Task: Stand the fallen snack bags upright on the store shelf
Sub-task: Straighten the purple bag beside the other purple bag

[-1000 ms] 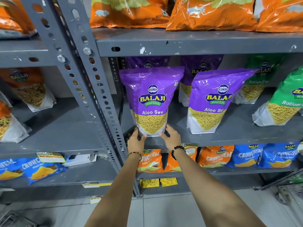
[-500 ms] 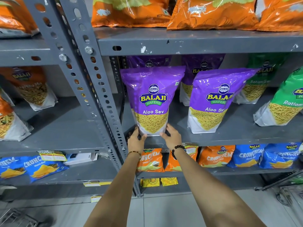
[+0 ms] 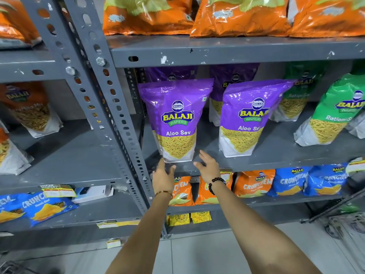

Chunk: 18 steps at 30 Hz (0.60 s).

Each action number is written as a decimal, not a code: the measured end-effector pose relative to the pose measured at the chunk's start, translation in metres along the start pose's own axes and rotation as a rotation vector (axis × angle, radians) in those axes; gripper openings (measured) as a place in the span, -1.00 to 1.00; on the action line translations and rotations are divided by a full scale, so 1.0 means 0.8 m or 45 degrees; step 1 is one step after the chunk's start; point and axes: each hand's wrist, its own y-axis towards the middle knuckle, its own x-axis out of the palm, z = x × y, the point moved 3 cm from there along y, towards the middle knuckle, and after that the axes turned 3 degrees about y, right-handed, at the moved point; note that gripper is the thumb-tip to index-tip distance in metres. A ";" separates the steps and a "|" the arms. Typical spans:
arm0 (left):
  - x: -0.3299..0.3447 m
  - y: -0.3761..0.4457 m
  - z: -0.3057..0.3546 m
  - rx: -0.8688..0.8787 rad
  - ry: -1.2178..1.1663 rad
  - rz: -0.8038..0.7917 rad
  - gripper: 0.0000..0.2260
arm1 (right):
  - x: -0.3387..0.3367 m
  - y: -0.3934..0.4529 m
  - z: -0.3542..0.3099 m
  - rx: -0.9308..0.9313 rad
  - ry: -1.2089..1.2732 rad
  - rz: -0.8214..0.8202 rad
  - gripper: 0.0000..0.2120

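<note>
Purple snack bag point(image 3: 176, 123) stands upright mid-frame at the shelf point(image 3: 276, 161) edge, left hand point(image 3: 163, 174) and right hand point(image 3: 207, 167) spread just below, grip empty, probably ready if it tips.

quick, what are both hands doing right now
Left hand: open, fingertips at the bottom edge of the purple snack bag, not gripping it.
Right hand: open, fingers spread, clear of the bag.

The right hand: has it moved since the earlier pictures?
Yes. The right hand has let go of the front purple Aloo Sev bag and drawn away to the right along the shelf edge, fingers spread. The bag stands upright.
</note>
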 end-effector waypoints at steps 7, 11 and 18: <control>0.072 -0.065 0.046 0.251 -0.047 -0.095 -0.69 | -0.109 -0.030 0.031 -0.003 0.008 0.395 -0.58; 0.137 -0.077 0.101 0.329 -0.043 -0.224 -0.61 | -0.204 -0.031 0.061 0.094 0.111 0.629 -0.59; 0.300 -0.100 0.213 0.414 -0.066 -0.428 -0.56 | -0.393 0.001 0.139 0.215 0.043 0.885 -0.66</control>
